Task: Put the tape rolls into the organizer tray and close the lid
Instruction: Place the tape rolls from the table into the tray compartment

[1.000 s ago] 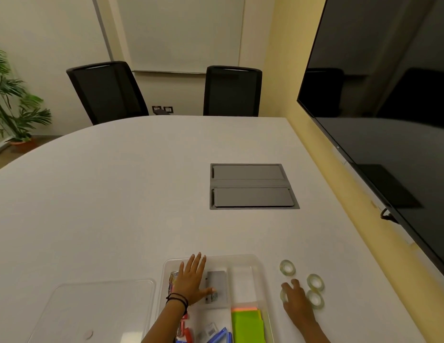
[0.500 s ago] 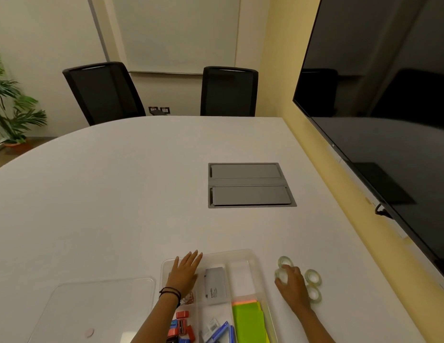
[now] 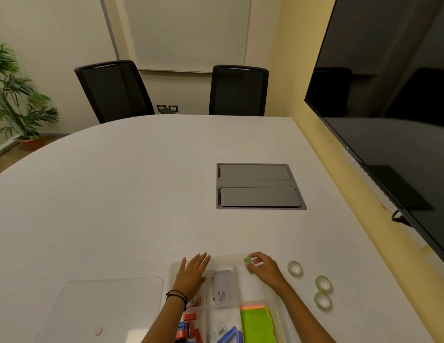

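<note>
Three tape rolls [image 3: 295,268] lie now on the tabletop [image 3: 141,194], to the right of the organizer tray [image 3: 227,256], where one second ago there were four, with the right hand [image 3: 265,271] among them. The fourth roll [image 3: 247,261] has been lifted: the fingers [image 3: 259,257] of the right hand pinch it and hold it over the far right compartment of the tray. I judge that the first roll is nearly placed, and that three more trips and the lid remain. The left hand [image 3: 191,274] rests flat, fingers straight, on the far left part of the tray and seems to steady it; it has shifted a little to the left, off the grey box [image 3: 223,288] in the middle compartment. The clear lid [image 3: 104,308] lies on the tabletop just left of the tray. The target compartment is bounded by the far rim, the right wall and the green paper pads [image 3: 257,325] on the near side, so the roll should go straight down. Between the tray and the three rolls the tabletop gives room for the hand to pass.
</note>
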`<state>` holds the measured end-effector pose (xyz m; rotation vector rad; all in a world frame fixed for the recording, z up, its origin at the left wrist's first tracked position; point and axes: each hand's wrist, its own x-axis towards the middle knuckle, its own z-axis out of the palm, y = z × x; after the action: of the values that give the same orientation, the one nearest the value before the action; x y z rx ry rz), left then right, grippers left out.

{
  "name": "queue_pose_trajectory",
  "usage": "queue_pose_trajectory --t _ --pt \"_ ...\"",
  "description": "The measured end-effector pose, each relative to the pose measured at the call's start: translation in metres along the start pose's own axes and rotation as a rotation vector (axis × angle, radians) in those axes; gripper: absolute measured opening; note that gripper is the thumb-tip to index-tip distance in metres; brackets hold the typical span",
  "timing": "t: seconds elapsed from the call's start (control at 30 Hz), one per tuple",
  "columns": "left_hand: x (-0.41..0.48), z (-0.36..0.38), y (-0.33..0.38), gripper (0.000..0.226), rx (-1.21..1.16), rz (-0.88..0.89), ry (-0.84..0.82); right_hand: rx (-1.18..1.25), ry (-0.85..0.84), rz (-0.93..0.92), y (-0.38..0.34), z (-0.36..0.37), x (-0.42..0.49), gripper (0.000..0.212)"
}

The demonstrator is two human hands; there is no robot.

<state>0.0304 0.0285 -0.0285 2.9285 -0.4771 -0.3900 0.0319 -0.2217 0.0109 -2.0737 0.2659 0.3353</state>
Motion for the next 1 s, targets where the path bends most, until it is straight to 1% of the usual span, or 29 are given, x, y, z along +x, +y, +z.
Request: queue_pose_trajectory --t 0.13,0.27,0.47,0.6,0.73,0.83,0.93,1.0 --pt "0.002 0.004 -0.001 0.061 -0.033 -0.010 0.007 -0.110 -0.050 0.015 0.006 0.016 0.002 0.036" --pt "0.005 0.007 -0.001 0.062 -0.062 -0.018 0.006 -0.272 -0.059 -0.019 0.014 0.026 0.001 0.041" --pt "0.004 0.010 -0.003 0.062 -0.080 -0.015 0.013 -0.393 -0.049 -0.037 0.022 0.038 -0.001 0.038" --pt "0.004 0.011 -0.004 0.062 -0.083 -0.010 0.020 -0.423 -0.062 -0.049 0.025 0.039 0.001 0.035" --pt "0.004 0.013 -0.004 0.062 -0.078 -0.007 0.024 -0.364 -0.050 -0.090 0.022 0.029 0.007 0.028" --pt "0.004 0.014 -0.005 0.062 -0.077 -0.007 0.020 -0.224 0.003 -0.178 0.015 0.014 0.009 0.020" --pt "0.005 0.013 -0.005 0.062 -0.091 -0.003 0.020 -0.104 0.135 -0.234 0.015 -0.009 0.008 0.030" --pt "0.005 0.013 -0.004 0.062 -0.104 0.002 0.026 -0.069 0.245 -0.220 0.024 -0.024 0.007 0.031"
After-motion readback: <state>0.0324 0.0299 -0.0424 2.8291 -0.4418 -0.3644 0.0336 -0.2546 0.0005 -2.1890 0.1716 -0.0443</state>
